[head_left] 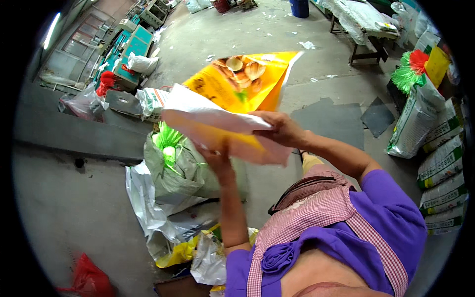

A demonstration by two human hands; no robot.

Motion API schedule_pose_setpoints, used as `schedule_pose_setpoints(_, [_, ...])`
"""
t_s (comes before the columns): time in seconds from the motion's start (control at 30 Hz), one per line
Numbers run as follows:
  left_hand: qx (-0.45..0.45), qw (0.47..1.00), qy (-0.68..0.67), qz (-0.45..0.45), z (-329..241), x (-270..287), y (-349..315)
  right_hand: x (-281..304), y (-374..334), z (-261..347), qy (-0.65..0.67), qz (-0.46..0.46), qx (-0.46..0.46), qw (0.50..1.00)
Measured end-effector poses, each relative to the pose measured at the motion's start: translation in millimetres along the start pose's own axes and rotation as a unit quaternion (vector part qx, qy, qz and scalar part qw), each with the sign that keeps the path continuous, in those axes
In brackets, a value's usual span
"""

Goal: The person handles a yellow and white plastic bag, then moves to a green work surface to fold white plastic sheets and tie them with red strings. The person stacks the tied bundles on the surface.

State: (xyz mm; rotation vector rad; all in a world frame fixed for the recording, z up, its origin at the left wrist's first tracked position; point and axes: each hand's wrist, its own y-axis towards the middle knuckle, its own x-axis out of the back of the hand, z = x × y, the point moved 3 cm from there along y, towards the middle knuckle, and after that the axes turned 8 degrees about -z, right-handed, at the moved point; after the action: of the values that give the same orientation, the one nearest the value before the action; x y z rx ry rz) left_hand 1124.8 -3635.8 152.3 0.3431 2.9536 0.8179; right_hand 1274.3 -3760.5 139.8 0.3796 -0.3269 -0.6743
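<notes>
A yellow and white printed bag (282, 74) with pictures of nuts is held up in front of me, its sheet folded over so that the pale side shows. My right hand (282, 129) is closed on the folded edge at the right. Under the lower left part of the bag, my left hand (216, 157) grips it from below; motion blurs its fingers and the bag hides their tips. Just beneath that hand stands a large grey-green sack (190, 173) with a bunch of bright green plastic strips (169, 143) on top.
White and yellow plastic sheets (148, 198) lie at lower left, with a red bag (89, 278) on the floor beyond. Several stacked packed bags (442, 161) line the right side. Green machines (136, 49) stand far left, a low table (363, 22) far right, and a blue bin (299, 8) at the back.
</notes>
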Motion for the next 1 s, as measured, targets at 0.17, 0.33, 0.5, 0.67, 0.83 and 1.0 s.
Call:
schedule_pose_setpoints(0.17, [0.147,0.950,0.275,-0.024,159.4,127.8,4.9,-13.0,11.4,-19.8,0.118,0.475,-0.199,0.849])
schedule_pose_setpoints(0.33, [0.335,0.919,0.133,-0.158,191.8,177.0,-24.0,74.4,-4.5,-199.5,0.239,0.164,-0.563,0.774])
schedule_pose_setpoints(0.5, [0.261,0.922,0.285,0.020,159.8,48.1,61.4,97.8,75.6,-271.9,-0.226,0.234,-0.248,0.912])
schedule_pose_setpoints(0.67, [0.162,0.987,0.010,-0.010,101.6,-91.2,176.9,31.4,174.8,-173.6,-0.010,0.312,-0.059,0.948])
schedule_pose_setpoints(0.83, [0.000,1.000,-0.025,-0.006,75.0,-164.7,198.8,34.7,261.1,-202.9,0.014,-0.081,-0.037,0.996])
schedule_pose_setpoints(1.0, [0.131,0.978,0.159,-0.027,192.4,-80.4,207.5,-34.2,282.2,-166.1,0.019,0.287,-0.085,0.954])
